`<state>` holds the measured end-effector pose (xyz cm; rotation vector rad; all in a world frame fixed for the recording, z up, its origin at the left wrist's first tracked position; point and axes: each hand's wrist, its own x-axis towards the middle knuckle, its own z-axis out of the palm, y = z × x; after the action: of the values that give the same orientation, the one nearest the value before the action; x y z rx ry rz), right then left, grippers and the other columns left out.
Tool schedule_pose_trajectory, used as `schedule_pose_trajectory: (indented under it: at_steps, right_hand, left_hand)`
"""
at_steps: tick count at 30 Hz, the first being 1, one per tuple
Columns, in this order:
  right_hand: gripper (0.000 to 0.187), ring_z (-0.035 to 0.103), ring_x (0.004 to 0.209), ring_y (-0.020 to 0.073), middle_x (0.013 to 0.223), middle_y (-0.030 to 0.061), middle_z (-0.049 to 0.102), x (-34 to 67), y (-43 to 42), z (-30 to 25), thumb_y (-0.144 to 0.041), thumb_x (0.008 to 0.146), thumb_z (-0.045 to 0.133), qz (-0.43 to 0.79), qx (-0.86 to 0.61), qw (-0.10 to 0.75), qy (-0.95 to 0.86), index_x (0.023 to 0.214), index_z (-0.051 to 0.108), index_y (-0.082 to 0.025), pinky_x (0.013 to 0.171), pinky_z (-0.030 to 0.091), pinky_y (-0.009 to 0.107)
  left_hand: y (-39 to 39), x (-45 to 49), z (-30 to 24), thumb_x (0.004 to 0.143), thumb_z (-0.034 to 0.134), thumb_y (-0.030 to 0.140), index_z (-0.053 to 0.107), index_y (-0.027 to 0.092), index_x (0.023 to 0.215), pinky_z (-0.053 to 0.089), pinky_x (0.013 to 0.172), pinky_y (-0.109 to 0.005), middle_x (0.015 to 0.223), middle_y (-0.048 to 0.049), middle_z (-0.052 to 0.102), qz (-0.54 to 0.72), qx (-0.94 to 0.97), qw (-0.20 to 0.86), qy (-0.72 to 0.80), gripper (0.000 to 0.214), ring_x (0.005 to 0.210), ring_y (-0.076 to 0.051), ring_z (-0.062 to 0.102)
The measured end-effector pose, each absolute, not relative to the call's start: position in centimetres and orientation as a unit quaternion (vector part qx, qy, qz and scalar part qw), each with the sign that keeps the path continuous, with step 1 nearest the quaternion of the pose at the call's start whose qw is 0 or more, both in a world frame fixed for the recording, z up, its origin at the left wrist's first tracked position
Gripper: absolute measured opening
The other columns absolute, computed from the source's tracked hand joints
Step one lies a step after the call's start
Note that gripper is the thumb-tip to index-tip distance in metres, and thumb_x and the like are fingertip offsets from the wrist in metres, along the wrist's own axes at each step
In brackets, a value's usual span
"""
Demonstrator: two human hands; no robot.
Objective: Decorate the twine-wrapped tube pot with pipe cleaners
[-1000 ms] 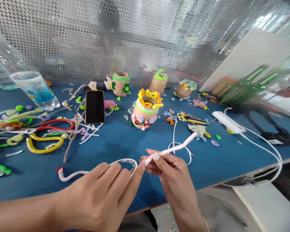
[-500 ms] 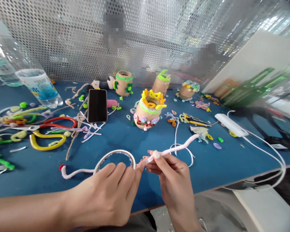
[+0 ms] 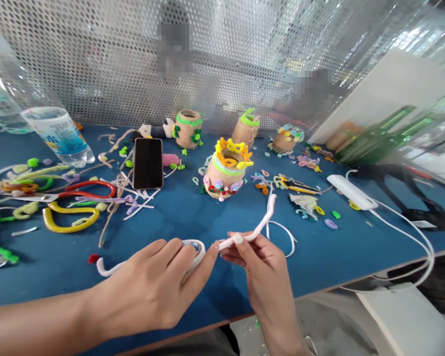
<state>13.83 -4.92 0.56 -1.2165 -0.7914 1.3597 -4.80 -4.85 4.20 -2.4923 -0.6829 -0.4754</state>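
A white, faintly pink pipe cleaner [image 3: 265,218] is pinched between the thumb and fingers of my right hand [image 3: 269,279], its bent free end pointing up and away. My left hand [image 3: 159,284] is closed round a roll of white tape [image 3: 198,254], mostly hidden by the fingers. Its thumb and index tips meet the pipe cleaner close to my right fingertips. Left of that hand, another white fuzzy length [image 3: 106,268] sticks out beside a small red piece [image 3: 93,258]. Beyond both hands stands a twine-wrapped jar [image 3: 222,180] with a yellow crown-like rim.
Scissors [image 3: 70,217] with red and yellow handles lie left among pipe-cleaner scraps. A phone [image 3: 148,163], a plastic bottle [image 3: 59,136] and more wrapped jars [image 3: 188,131] are farther back. To the right are a white corded device [image 3: 352,192], small pliers [image 3: 300,185] and green bottles [image 3: 381,138].
The pipe cleaner's free end has swung leftward and up, with a sharper bend. The tape roll has tilted and sunk behind my left fingers. Both hands keep their grip.
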Motion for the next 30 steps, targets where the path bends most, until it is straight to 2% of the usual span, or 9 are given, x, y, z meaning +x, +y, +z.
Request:
schedule_pose_trajectory:
  at_steps: [8,16,22,27,30]
  right_hand:
    - [0.024,0.070,0.063,0.0148,0.069,0.0032,0.074,14.1,-4.9,0.8,-0.038,0.073,0.075,0.583,-0.512,0.547,-0.315,0.077,0.067,-0.016,0.061,0.058,0.022]
    - [0.025,0.072,0.066,0.0190,0.071,0.0049,0.074,13.7,-5.2,1.5,-0.038,0.073,0.075,0.593,-0.503,0.549,-0.307,0.078,0.064,-0.016,0.062,0.059,0.026]
    - [0.025,0.070,0.061,0.0177,0.070,0.0046,0.073,13.5,-5.2,1.6,-0.038,0.070,0.077,0.600,-0.496,0.557,-0.291,0.077,0.065,-0.016,0.059,0.059,0.027]
    - [0.026,0.070,0.072,0.0154,0.079,0.0049,0.074,13.5,-5.0,1.2,-0.037,0.071,0.077,0.639,-0.454,0.525,-0.331,0.087,0.071,-0.017,0.070,0.058,0.025]
    - [0.019,0.069,0.072,0.0131,0.080,0.0034,0.073,13.3,-4.9,0.7,-0.034,0.072,0.077,0.661,-0.439,0.505,-0.340,0.080,0.073,-0.018,0.070,0.057,0.022]
  left_hand:
    - [-5.0,-4.9,3.6,0.092,0.026,0.007,0.054,0.006,0.120,0.031,0.048,-0.028,0.064,-0.0001,0.047,-0.177,-0.921,0.246,-0.246,0.039,0.052,-0.013,0.044]
    - [-5.1,-4.9,3.4,0.091,0.027,0.005,0.055,0.003,0.120,0.029,0.047,-0.029,0.064,-0.0004,0.046,-0.183,-0.918,0.252,-0.244,0.040,0.049,-0.013,0.042]
    - [-5.4,-4.7,3.1,0.090,0.029,0.006,0.054,0.002,0.121,0.031,0.044,-0.029,0.066,-0.0019,0.049,-0.172,-0.920,0.253,-0.245,0.039,0.051,-0.014,0.049]
    - [-5.2,-4.7,3.1,0.091,0.030,0.006,0.056,0.003,0.116,0.031,0.044,-0.028,0.064,-0.0013,0.049,-0.192,-0.916,0.252,-0.248,0.037,0.050,-0.014,0.047]
    - [-5.3,-4.7,3.2,0.091,0.031,0.007,0.056,0.003,0.114,0.032,0.046,-0.029,0.065,-0.0017,0.049,-0.197,-0.911,0.261,-0.250,0.035,0.052,-0.014,0.048]
